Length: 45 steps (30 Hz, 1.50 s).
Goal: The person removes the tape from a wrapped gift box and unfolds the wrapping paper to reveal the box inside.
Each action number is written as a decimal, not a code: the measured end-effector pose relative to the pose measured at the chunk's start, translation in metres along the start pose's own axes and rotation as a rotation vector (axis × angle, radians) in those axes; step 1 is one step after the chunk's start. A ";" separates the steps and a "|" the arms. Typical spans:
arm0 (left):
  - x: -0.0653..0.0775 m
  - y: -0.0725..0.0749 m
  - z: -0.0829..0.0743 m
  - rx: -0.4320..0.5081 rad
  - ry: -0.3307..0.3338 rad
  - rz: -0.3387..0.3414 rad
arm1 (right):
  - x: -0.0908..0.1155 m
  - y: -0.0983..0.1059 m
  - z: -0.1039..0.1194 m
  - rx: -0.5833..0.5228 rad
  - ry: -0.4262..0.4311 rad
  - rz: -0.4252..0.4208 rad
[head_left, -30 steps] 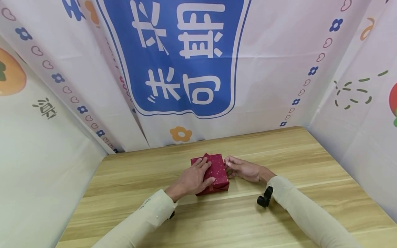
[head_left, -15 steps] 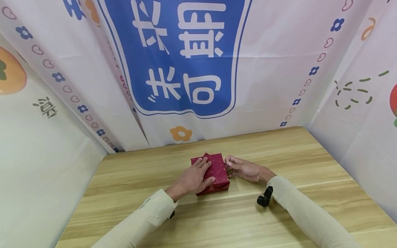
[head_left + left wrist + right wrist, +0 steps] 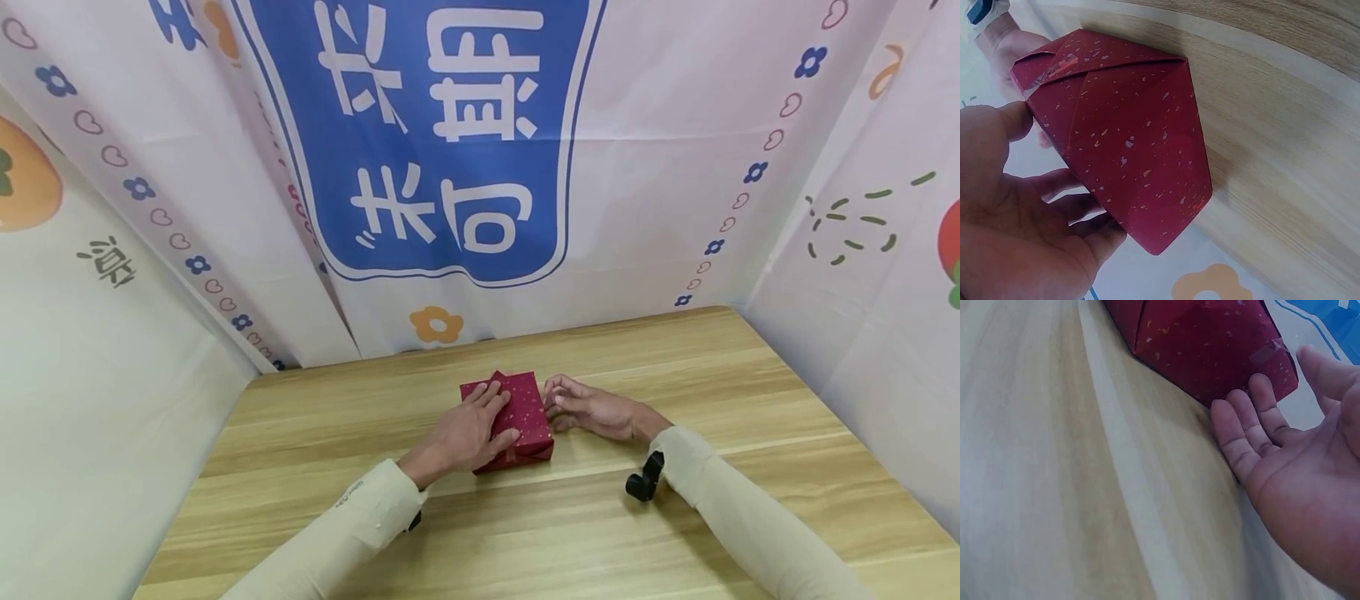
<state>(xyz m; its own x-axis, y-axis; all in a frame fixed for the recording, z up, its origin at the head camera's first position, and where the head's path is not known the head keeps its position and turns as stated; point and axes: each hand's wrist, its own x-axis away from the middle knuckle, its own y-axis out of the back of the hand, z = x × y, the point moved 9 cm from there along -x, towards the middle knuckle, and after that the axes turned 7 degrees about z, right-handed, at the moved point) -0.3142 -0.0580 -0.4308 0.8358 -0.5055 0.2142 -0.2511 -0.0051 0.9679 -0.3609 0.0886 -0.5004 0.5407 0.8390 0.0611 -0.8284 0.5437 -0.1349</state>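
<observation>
A small box wrapped in dark red paper with gold specks [image 3: 525,412] lies on the wooden table. My left hand [image 3: 461,437] rests over its top left part, fingers spread and fairly straight. The left wrist view shows folded flaps on the near end of the wrapped box [image 3: 1129,137], with a piece of clear tape [image 3: 1054,69] at one corner. At the box's right side is my right hand [image 3: 600,412]. Seen from the right wrist, its relaxed fingers [image 3: 1235,428] meet the lower side of the box, thumb apart, below another strip of clear tape [image 3: 1266,351].
The light wooden table [image 3: 600,517] spreads around the box. Behind it hangs a white printed cloth [image 3: 637,233] with a blue panel, and more cloth closes off both sides. A small black wrist camera [image 3: 642,481] hangs under the right sleeve.
My right hand's thumb and fingers have loosened and spread a little, still at the box's right side. My left hand and the box stay in place.
</observation>
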 end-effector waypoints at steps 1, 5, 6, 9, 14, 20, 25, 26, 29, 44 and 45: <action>0.000 0.000 0.000 0.001 0.000 -0.003 | 0.001 0.000 0.000 -0.001 -0.001 -0.003; -0.001 -0.001 0.000 -0.009 -0.003 -0.004 | 0.003 0.000 0.000 0.036 -0.002 -0.009; -0.001 -0.001 -0.001 -0.010 -0.003 -0.004 | 0.003 -0.001 0.000 0.052 -0.006 -0.010; 0.000 -0.002 -0.001 -0.013 0.005 -0.001 | 0.003 -0.005 0.002 0.121 -0.025 -0.020; 0.002 -0.002 -0.004 -0.036 0.043 0.004 | 0.001 -0.006 0.000 0.178 -0.077 -0.088; 0.002 -0.002 -0.009 -0.093 0.140 -0.009 | -0.002 -0.001 -0.002 0.197 -0.114 -0.189; 0.003 0.000 -0.011 -0.126 0.193 -0.005 | -0.001 0.000 0.001 0.147 -0.123 -0.225; 0.004 0.001 -0.011 -0.133 0.186 0.001 | -0.001 0.001 0.001 0.142 -0.126 -0.229; 0.006 0.006 -0.011 -0.156 0.139 0.020 | -0.001 0.002 0.003 0.136 -0.121 -0.236; 0.013 0.009 -0.013 0.067 -0.324 0.159 | -0.004 0.008 0.009 0.183 -0.159 -0.267; 0.013 0.008 -0.013 0.081 -0.341 0.167 | -0.004 0.008 0.009 0.178 -0.157 -0.266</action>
<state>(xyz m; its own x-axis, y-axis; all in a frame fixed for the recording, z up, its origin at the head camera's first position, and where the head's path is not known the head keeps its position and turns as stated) -0.2994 -0.0536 -0.4184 0.5730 -0.7630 0.2992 -0.4191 0.0409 0.9070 -0.3706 0.0895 -0.4930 0.7234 0.6531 0.2241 -0.6815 0.7275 0.0798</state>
